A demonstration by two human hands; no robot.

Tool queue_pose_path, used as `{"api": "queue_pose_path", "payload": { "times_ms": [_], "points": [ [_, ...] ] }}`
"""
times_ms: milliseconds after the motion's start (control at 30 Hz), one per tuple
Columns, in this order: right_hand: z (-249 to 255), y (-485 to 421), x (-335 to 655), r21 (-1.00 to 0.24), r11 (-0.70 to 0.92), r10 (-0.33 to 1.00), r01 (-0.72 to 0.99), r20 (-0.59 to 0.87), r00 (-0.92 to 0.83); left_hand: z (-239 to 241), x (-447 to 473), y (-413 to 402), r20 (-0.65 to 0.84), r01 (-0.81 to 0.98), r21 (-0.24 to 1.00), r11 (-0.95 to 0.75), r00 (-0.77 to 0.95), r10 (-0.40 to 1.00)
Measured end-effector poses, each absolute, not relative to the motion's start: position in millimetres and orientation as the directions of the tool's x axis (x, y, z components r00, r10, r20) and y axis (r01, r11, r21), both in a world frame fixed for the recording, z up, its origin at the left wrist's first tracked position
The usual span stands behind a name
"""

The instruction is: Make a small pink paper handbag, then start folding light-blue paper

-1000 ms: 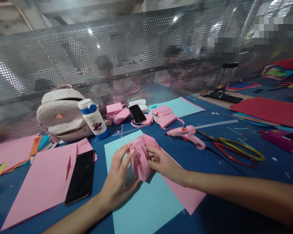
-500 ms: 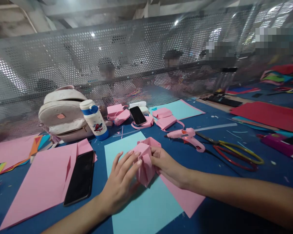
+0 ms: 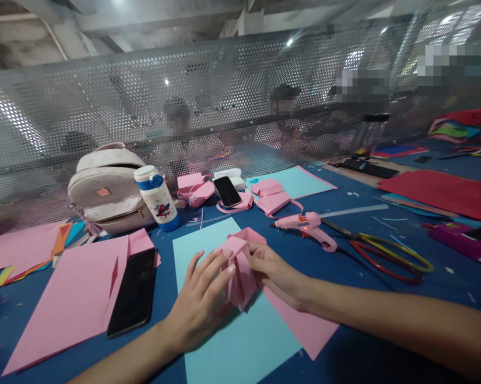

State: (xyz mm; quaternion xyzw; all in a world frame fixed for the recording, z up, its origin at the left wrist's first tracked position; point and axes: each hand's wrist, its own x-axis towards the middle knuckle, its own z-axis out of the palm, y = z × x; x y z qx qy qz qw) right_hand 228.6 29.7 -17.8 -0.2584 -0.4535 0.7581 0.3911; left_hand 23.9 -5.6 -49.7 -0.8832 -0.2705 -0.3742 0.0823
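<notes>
A folded pink paper box [image 3: 240, 282] is between my two hands, above a light blue sheet [image 3: 240, 346]. My right hand [image 3: 270, 269] grips its right side, thumb and fingers pinched on the paper. Against its left face, my left hand [image 3: 202, 296] rests with fingers stretched and a little apart, the fingertips touching the paper. Part of the box is hidden behind my fingers. Under the right forearm, a pink sheet [image 3: 304, 322] sticks out over the blue one. A pink glue gun [image 3: 306, 226] lies to the right of my right hand.
Scissors [image 3: 368, 240] with red and yellow handles lie right of the glue gun. Left are a black phone [image 3: 134, 293], pink sheets [image 3: 70, 298], a bottle [image 3: 158, 202] and a white backpack [image 3: 108, 186]. Small pink paper bags [image 3: 272, 197] stand behind, before a perforated metal screen [image 3: 232, 90].
The view has shifted very slightly. Both hands hold nearly the same pose on the pink paper box, and nothing was let go.
</notes>
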Motion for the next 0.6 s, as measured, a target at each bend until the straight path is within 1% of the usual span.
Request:
{"api": "queue_pose_path", "payload": {
  "times_ms": [133,267,333,433,500,600],
  "points": [
    [-24,30,230,-0.875,-0.300,0.819,-0.380,-0.032,-0.573,-51,23,-5,0.692,0.542,0.083,-0.837,0.573,0.439],
    [-29,29,230,-0.884,-0.283,0.820,-0.372,-0.022,-0.572,-53,22,-5,0.684,0.544,0.104,-0.833,0.569,0.457],
    [-32,30,229,-0.895,-0.275,0.832,-0.351,-0.038,-0.553,-52,21,-5,0.679,0.554,0.168,-0.816,0.535,0.503],
    [-40,30,231,-0.932,-0.244,0.871,-0.270,-0.089,-0.482,-51,19,-3,0.660,0.564,0.333,-0.756,0.433,0.614],
    [-44,28,233,-0.976,-0.145,0.898,-0.164,-0.060,-0.436,-50,18,-2,0.644,0.562,0.435,-0.704,0.352,0.679],
    [-44,25,236,-0.990,0.137,0.886,-0.040,0.140,-0.441,-52,17,2,0.644,0.564,0.513,-0.647,0.246,0.725]
  ]
}}
